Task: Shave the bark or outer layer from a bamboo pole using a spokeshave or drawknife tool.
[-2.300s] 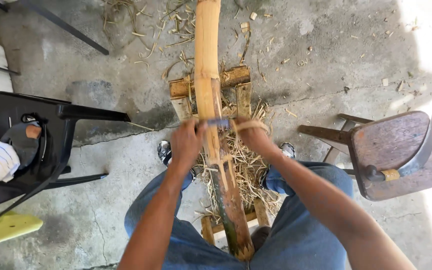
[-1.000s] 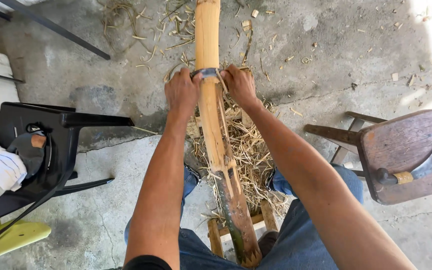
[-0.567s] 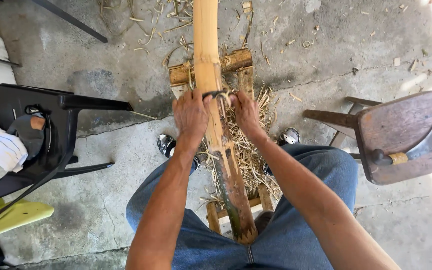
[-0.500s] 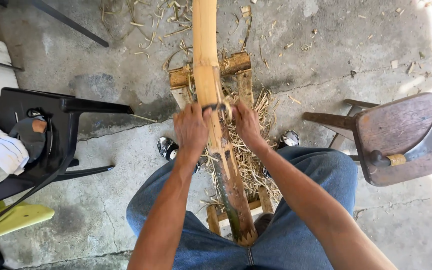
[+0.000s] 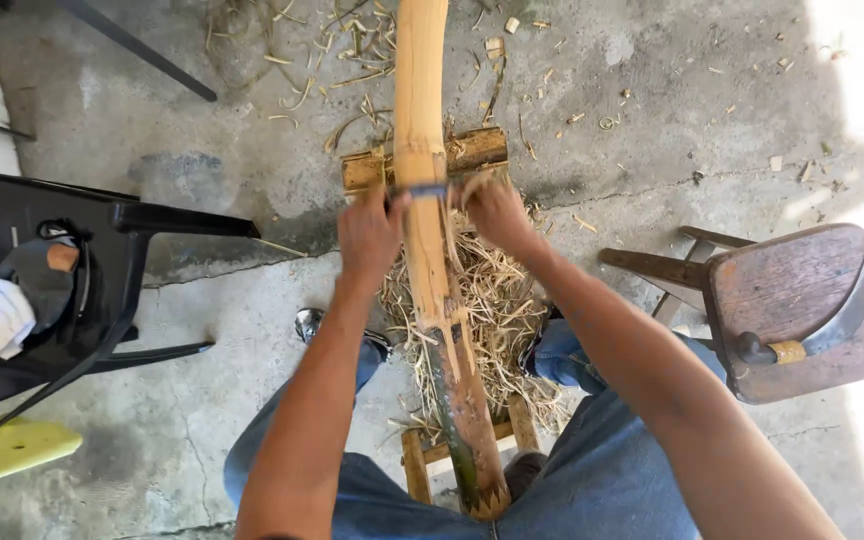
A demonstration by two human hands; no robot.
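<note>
A long bamboo pole [image 5: 422, 150] lies lengthwise on a small wooden shaving frame [image 5: 472, 152] between my knees. Its far part is pale and peeled; the near end [image 5: 467, 440] is still dark green. My left hand [image 5: 370, 235] and my right hand [image 5: 492, 210] each grip one end of a two-handled metal scraper blade [image 5: 429, 190] laid across the pole. Both fists are closed on the handles. A heap of pale shavings [image 5: 497, 300] lies under the pole.
A black plastic chair [image 5: 72, 270] with a bag and white cloth stands at the left. At the right is a wooden stool [image 5: 802, 310] with a curved sickle [image 5: 842, 315] on it. Shavings litter the concrete floor; a yellow object [image 5: 2, 455] is at the lower left.
Both hands have run the blade back and forth along the pole: far out a second ago, pulled toward me half a second ago, now pushed out again near the frame's crossbar.
</note>
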